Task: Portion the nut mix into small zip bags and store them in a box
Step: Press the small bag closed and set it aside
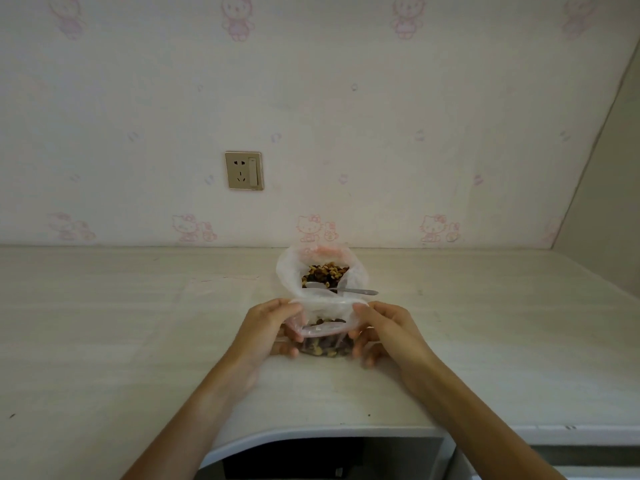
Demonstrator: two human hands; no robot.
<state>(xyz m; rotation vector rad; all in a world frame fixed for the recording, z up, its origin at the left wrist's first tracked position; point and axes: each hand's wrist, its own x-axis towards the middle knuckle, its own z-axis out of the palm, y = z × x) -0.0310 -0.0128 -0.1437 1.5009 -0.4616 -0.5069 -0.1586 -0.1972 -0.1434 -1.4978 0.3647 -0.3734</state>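
Pale, wood-grained laminate is what you are working on: the wide cream countertop (138, 323) runs back to a wall papered with faded pink cartoon cats. Against that wall stands the large translucent plastic bag of brown nut mix (323, 271), mouth rolled open, with a small metal spoon (341, 290) lying across the opening, handle pointing to your right. Just in front of it, touching or nearly so, sits the small clear zip bag (322, 336), its lower half already filled with nuts and resting on the counter.

Your left hand (268, 327) pinches the left end of the zip bag's top strip, thumb on the near face, fingers curled behind. Your right hand (381, 329) pinches the right end in the same way. Whether the seal is closed yet is not clear.

Expect the small bag to be light, soft and slippery, sagging wherever the nuts shift. Hold it by the stiffer zip strip, or cradle it under the filled bottom; squeezing the middle may crush the nuts or burst the seal. No storage box is in view.
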